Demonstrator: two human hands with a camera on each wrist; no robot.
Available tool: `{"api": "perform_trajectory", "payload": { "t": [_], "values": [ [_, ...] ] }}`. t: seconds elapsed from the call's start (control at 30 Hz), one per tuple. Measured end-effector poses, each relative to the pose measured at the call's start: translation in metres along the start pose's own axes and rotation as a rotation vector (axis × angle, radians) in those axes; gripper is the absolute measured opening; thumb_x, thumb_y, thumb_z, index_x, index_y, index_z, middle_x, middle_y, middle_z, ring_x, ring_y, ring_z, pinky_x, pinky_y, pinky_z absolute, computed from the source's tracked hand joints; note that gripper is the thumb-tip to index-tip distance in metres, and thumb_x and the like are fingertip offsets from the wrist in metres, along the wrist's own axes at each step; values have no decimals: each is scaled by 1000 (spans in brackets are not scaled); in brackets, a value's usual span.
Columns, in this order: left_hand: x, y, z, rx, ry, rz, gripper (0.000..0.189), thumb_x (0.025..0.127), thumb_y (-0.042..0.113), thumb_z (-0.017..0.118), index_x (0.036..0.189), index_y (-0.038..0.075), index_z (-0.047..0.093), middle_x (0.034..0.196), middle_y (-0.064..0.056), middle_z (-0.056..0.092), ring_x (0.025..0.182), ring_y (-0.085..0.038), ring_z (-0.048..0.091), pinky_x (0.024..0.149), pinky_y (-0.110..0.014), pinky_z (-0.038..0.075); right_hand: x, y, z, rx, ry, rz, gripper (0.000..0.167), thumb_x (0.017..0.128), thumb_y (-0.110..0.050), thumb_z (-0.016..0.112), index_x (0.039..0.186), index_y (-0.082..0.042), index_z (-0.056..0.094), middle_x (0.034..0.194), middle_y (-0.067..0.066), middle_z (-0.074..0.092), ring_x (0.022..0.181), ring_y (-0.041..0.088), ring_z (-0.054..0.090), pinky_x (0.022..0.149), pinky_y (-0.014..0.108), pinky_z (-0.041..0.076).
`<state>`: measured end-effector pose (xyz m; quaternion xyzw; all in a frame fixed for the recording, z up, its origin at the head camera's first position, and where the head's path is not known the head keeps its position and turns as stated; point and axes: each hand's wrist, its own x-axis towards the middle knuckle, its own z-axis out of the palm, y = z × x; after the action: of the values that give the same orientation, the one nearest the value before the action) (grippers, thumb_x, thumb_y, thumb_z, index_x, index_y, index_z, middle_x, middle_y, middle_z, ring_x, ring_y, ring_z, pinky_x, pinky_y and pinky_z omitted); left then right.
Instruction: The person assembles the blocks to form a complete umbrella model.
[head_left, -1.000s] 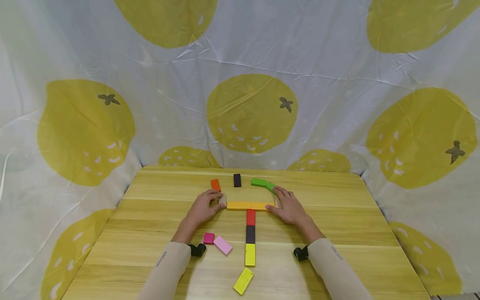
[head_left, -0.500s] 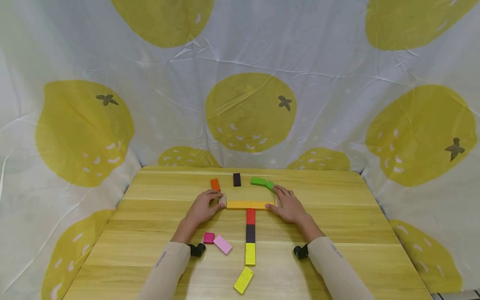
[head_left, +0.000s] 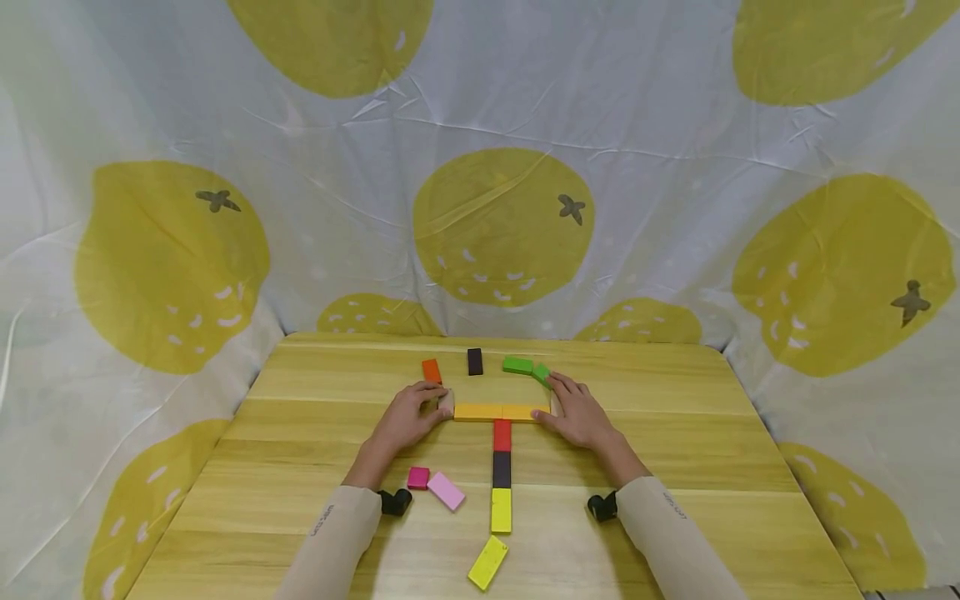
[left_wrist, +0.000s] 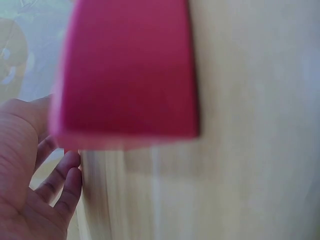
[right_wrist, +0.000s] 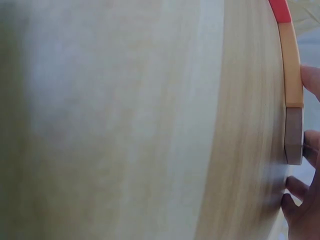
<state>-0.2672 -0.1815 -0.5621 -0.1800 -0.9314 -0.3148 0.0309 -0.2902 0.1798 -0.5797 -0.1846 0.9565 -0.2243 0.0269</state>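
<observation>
A beige block (head_left: 446, 402) lies at the left end of the orange blocks (head_left: 480, 412), and my left hand (head_left: 407, 414) holds it between thumb and fingers. At the row's right end is another beige block (head_left: 556, 405), partly covered by my right hand (head_left: 579, 413). The right thumb rests on the orange block (right_wrist: 291, 65); the spread fingers lie over the beige one and reach a green block (head_left: 541, 374). Below the row, a red block (head_left: 502, 435), a black block (head_left: 502, 469) and a yellow block (head_left: 501, 510) form a straight stem.
Farther back lie an orange-red block (head_left: 431, 370), a black block (head_left: 475, 362) and a long green block (head_left: 517, 365). A magenta block (head_left: 418, 477) and a pink block (head_left: 447, 492) sit near the left wrist. One yellow block (head_left: 488, 563) lies slanted on the wooden table (head_left: 675, 450).
</observation>
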Motion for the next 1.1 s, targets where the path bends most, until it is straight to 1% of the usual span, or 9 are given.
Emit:
{"api": "perform_trajectory", "payload": {
  "t": [0.13, 0.23, 0.57, 1.1],
  "values": [
    [0, -2, 1, 5, 5, 4, 49, 96, 29, 75, 136, 4, 67, 143, -15, 62, 135, -39, 56, 116, -55, 42, 1, 3, 4, 12, 15, -14, 88, 96, -64, 56, 161, -10, 34, 168, 11, 30, 146, 45, 37, 115, 63, 38],
    [0, -2, 1, 4, 5, 4, 49, 96, 31, 75, 137, 4, 66, 143, -15, 62, 135, -39, 55, 116, -55, 42, 2, 5, 5, 15, 12, -13, 89, 96, -66, 55, 162, -11, 33, 169, 9, 29, 147, 44, 36, 116, 62, 37],
    [-1, -3, 1, -1, 3, 7, 50, 96, 32, 75, 137, 4, 67, 143, -15, 61, 134, -39, 56, 115, -55, 43, -1, -4, -2, 10, -8, 1, 86, 97, -60, 58, 161, -9, 34, 168, 11, 30, 148, 45, 36, 116, 63, 37],
    [-1, -1, 3, 2, 10, 2, 48, 96, 30, 75, 136, 4, 67, 143, -15, 62, 135, -39, 55, 115, -56, 42, -2, -5, -3, 5, -10, 4, 86, 97, -61, 58, 161, -10, 34, 168, 11, 31, 147, 44, 37, 116, 62, 38]
  ]
}}
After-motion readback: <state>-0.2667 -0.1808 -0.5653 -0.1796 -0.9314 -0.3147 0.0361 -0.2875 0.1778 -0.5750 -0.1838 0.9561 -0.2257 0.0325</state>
